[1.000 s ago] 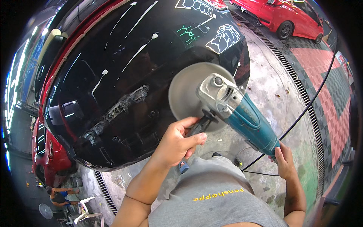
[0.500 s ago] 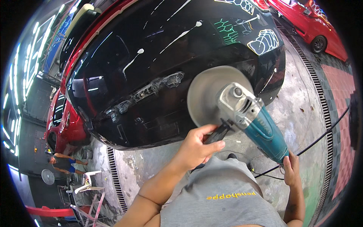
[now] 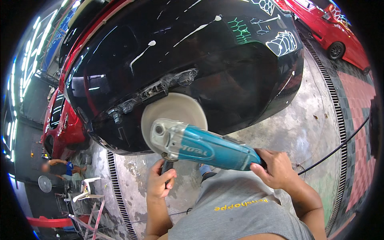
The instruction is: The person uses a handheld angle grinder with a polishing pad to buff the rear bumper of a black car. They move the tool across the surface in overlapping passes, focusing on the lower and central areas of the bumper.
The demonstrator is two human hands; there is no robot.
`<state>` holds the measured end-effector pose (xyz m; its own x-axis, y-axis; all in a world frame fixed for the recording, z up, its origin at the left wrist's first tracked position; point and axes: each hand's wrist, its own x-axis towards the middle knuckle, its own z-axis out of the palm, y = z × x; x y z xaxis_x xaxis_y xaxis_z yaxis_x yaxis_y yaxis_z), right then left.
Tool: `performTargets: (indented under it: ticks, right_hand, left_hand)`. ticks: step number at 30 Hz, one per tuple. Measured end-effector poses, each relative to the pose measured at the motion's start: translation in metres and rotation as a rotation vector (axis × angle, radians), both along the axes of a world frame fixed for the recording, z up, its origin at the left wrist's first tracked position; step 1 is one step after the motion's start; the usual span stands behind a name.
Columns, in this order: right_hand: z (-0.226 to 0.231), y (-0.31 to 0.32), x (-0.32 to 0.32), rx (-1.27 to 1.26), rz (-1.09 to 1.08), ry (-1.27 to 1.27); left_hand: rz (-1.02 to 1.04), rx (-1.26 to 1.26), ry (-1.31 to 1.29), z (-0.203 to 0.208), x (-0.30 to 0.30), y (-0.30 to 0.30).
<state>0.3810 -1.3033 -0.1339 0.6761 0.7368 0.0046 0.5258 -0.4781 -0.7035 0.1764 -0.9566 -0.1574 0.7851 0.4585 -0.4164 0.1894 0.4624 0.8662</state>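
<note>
I hold a teal polisher (image 3: 218,150) with a silver head and a round, pale pad (image 3: 178,108). My left hand (image 3: 162,182) is wrapped round its dark side handle (image 3: 167,167). At the back end of the body, my right hand (image 3: 274,168) grips the tool. The pad lies over the lower part of a glossy black car panel (image 3: 228,84), just below a strip covered in clear film (image 3: 160,88). Whether the pad touches the paint I cannot tell. Higher up, the panel carries white streaks (image 3: 200,30) and bright light reflections.
A black cable (image 3: 336,150) runs from the right toward my body. Metal floor grates (image 3: 338,108) lie on both sides. Red cars (image 3: 348,44) stand at the right and left. At the far left are a person (image 3: 66,168) and a pink trestle (image 3: 94,218).
The polisher has swung left and down, from the panel's right part to below the film-covered strip. Its body now lies closer to level. Both hands moved with it, the right one rising.
</note>
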Motion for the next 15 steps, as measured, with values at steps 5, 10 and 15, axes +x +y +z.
performTargets:
  ticks: [5,10,15]
  right_hand:
    - [-0.007,-0.031,0.004,-0.010,-0.139,0.067]
    - [-0.070,-0.125,0.010,0.130,-0.404,0.241]
    - [-0.127,-0.125,-0.018,0.219,-0.466,0.333]
  left_hand:
    - [-0.118,0.057,-0.005,0.004,0.028,-0.024]
    - [-0.460,0.179,0.041,0.020,0.121,-0.089]
    - [-0.512,0.196,0.066,-0.003,0.124,-0.107]
